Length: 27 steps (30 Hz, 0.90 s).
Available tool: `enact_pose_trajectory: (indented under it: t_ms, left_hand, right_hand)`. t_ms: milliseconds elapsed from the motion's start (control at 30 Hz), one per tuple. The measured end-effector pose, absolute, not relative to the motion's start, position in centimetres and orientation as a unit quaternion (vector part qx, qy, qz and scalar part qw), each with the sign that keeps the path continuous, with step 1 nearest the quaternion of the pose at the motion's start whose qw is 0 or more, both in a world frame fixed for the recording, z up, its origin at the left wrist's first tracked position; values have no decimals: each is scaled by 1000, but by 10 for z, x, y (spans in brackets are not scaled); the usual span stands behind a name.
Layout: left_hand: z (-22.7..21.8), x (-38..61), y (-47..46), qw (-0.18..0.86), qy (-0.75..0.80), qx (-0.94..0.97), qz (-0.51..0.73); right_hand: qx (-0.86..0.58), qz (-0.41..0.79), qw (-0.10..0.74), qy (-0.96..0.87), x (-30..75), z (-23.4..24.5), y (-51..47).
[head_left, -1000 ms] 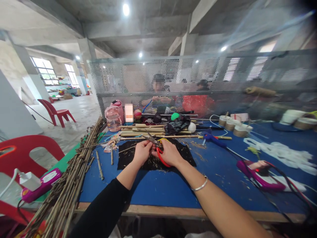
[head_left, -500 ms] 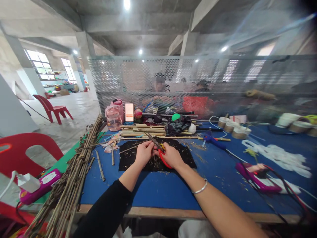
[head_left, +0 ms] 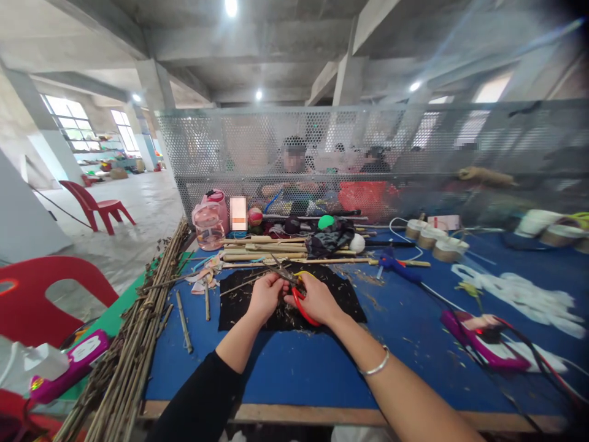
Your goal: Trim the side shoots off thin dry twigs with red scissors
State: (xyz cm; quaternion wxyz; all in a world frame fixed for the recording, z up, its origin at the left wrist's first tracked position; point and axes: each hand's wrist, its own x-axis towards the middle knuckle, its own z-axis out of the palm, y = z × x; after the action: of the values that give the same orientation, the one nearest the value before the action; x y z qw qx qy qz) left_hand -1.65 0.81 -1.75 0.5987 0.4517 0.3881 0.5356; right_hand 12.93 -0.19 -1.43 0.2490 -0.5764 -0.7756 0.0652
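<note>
My right hand point(head_left: 317, 299) is closed around a pair of scissors point(head_left: 301, 307) with red and yellow handles. Their blades point away and to the left, over the fingertips of the other hand. My left hand point(head_left: 265, 297) is pinched shut just left of the scissors; what sits in its fingertips is too small to make out. Beneath both hands lies a black cloth point(head_left: 234, 316) strewn with plant scraps. Thin twigs point(head_left: 242, 285) rest on the cloth beside my left hand.
A bundle of dry stalks point(head_left: 133, 331) lines the left edge. Cut sticks point(head_left: 267, 248), a pink bottle point(head_left: 210, 227) and a blue glue gun point(head_left: 396, 265) lie beyond the cloth. Power strips point(head_left: 483, 344) with cords stand at both sides. A perforated screen point(head_left: 257, 141) closes the back; people sit behind it.
The scissors' blades lie slightly further left and lower over my left fingertips. My hands stay close together over the cloth, and the whole view has shifted slightly.
</note>
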Motion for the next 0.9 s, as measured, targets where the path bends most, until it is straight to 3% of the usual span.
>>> enact_pose_trajectory:
  t_ms: [467, 900]
  left_hand:
    - [-19, -19, 10, 618, 411, 400, 537]
    - [-18, -23, 11, 593, 445, 394, 543]
  right_hand:
    - [-628, 65, 163, -758, 124, -12, 4]
    - [-576, 100, 230, -778, 126, -6, 6]
